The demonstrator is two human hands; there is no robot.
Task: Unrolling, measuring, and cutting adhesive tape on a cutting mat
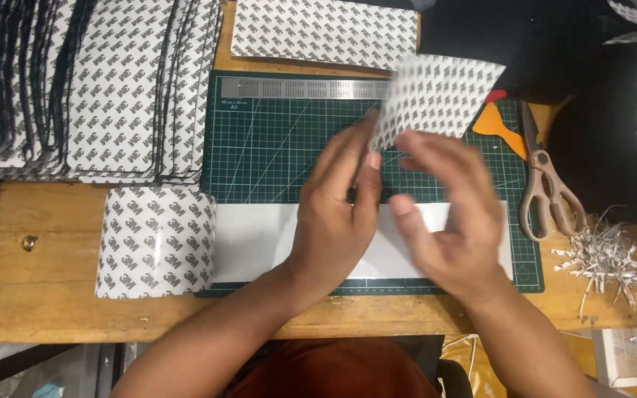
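Hands, left point(337, 214) and right point(451, 214), pinch a printed sheet point(436, 92) in closed fingers above the mat point(267, 140), between roll point(156, 239) and scissors point(547, 184).

A sheet of patterned backing paper point(440, 96), white with grey marks, is held tilted above the green cutting mat point(274, 147), pinched at its lower left corner

Even bright light, hands perhaps motion-blurred
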